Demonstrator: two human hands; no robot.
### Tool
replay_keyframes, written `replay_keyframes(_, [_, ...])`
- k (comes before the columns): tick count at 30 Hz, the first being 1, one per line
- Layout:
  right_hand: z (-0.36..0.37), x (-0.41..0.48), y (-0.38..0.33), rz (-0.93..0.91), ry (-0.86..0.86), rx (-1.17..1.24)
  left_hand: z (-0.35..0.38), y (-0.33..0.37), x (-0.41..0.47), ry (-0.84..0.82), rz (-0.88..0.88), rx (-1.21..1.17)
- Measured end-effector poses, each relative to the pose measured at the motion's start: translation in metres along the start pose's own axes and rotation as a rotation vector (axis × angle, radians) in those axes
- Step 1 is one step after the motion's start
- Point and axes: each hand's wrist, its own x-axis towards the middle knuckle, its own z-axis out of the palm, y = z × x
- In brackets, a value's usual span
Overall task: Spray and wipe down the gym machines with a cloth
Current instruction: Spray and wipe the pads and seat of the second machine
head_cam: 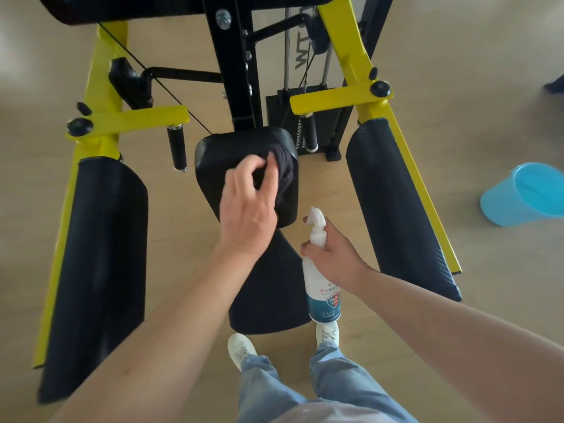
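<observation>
- Head view: blue bucket (500, 206) on the floor (177, 227) at right, contents unclear; right hand (332, 254) curls round a white, blue-labelled spray bottle (322, 290)
- left hand (247, 206) pinches the dark, bunched cloth (285, 175) against the black seat pad (213, 160)

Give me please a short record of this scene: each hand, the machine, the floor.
left hand: holds dark crumpled cloth on black padded seat
right hand: grips white plastic spray bottle with blue label
machine: yellow metal frame; long black pad at left, another at right
floor: light blue plastic bucket, at the person's right
</observation>
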Motion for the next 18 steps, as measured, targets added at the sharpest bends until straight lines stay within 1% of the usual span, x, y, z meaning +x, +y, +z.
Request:
replay_keyframes(2, [0.000,0.001,-0.002,0.005,0.007,-0.002,0.003,-0.004,0.005,0.022,0.022,0.030])
replay_keyframes(5, [0.002,0.001,-0.004,0.004,0.009,-0.012,0.019,-0.009,-0.011,0.011,0.123,0.086])
replay_keyframes(13, [0.010,-0.007,0.007,0.033,-0.011,0.011,0.058,-0.006,-0.087,-0.360,0.237,0.142])
replay_keyframes(15, [0.009,-0.008,0.008,0.032,-0.014,0.000,0.057,-0.005,-0.093,-0.461,0.245,0.141])
replay_keyframes(18, [0.009,-0.009,0.008,0.018,-0.018,-0.027,0.051,-0.001,-0.093,-0.563,0.230,0.158])
